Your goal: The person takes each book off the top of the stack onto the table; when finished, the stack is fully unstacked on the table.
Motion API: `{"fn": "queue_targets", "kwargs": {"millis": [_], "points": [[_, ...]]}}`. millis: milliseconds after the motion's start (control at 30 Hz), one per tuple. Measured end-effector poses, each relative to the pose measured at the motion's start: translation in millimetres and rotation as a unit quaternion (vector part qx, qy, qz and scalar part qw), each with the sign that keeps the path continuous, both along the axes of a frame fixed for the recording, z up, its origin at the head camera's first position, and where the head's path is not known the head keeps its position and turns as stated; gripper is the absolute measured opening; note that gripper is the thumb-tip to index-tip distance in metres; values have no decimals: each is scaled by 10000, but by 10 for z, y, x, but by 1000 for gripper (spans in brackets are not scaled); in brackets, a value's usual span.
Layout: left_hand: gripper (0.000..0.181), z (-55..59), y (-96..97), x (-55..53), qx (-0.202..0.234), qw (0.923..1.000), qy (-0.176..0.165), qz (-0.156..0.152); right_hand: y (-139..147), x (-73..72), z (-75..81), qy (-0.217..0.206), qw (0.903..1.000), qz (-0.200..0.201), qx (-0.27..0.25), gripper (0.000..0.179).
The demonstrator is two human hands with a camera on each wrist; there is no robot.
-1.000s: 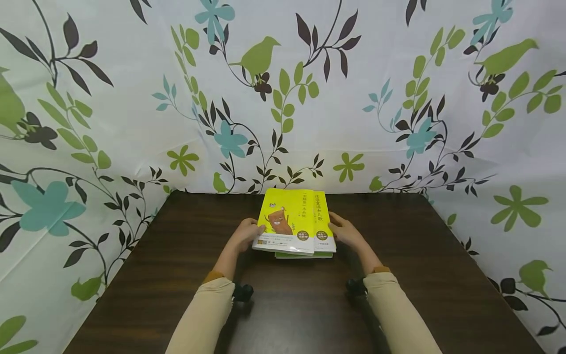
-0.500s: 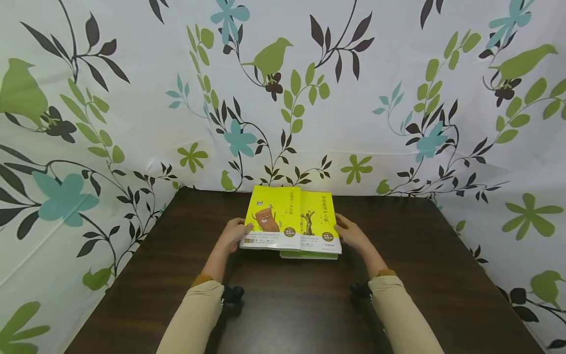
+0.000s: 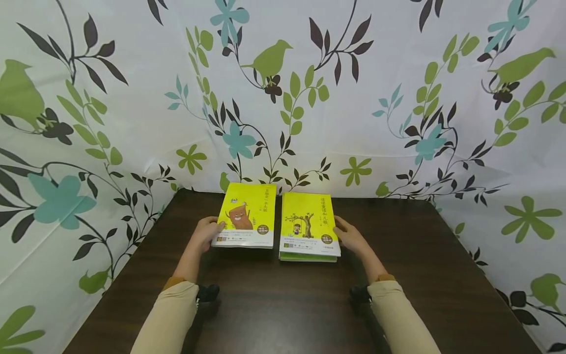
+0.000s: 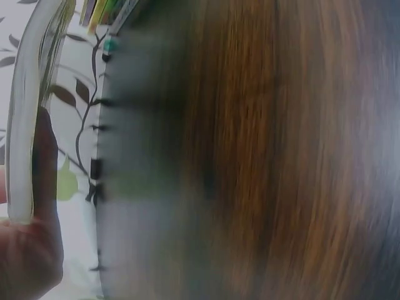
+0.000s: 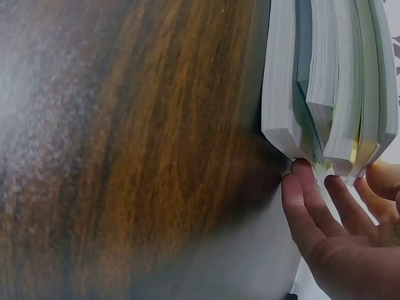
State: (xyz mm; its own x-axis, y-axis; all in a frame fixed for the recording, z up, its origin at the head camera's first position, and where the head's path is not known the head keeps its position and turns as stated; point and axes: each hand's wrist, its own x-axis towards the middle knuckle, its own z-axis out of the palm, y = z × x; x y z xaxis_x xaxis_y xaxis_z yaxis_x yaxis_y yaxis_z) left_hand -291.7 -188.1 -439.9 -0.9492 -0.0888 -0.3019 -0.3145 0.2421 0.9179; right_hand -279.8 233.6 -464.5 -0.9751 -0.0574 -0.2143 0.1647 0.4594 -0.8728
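My left hand [image 3: 206,233] pinches the left edge of a yellow book [image 3: 247,209] with a brown cartoon figure on its cover. In the left wrist view that book [image 4: 25,119] is lifted off the table, the fingers [image 4: 45,169] under it. To its right lies a stack of several books, topped by a yellow book [image 3: 309,216] showing a tree and a swing. My right hand [image 3: 350,236] rests against the right side of this stack. In the right wrist view its fingertips [image 5: 300,165] touch the edges of the stacked books [image 5: 325,81], not wrapped round them.
The dark wooden table [image 3: 283,305] reaches back to a white cloth [image 3: 309,162] patterned with leaves, birds and flowers. Dark devices [image 3: 208,293] are strapped at both wrists. A narrow gap separates the held book from the stack.
My left hand has carried the brown-figure book leftward off the stack, uncovering the tree-and-swing cover beneath. My right hand has stayed at the stack's right side.
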Motion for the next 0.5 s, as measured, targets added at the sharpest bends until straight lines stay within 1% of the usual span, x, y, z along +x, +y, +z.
{"fn": "queue_targets", "kwargs": {"millis": [100, 200, 300, 500], "points": [[52, 9, -97, -18, -85, 9999, 8, 105, 4, -1, 2, 74, 10000, -11, -6, 56], [54, 29, -181, -25, -202, 9995, -67, 229, 8, 9, -3, 95, 10000, -3, -19, 56], [55, 49, -266, -29, -327, 9990, -126, 288, 4, 17, -18, 98, 9999, -4, 24, 56], [56, 60, -419, -67, -421, 9985, -56, 343, 7, 10, -26, 156, 9999, -51, 55, 56]]}}
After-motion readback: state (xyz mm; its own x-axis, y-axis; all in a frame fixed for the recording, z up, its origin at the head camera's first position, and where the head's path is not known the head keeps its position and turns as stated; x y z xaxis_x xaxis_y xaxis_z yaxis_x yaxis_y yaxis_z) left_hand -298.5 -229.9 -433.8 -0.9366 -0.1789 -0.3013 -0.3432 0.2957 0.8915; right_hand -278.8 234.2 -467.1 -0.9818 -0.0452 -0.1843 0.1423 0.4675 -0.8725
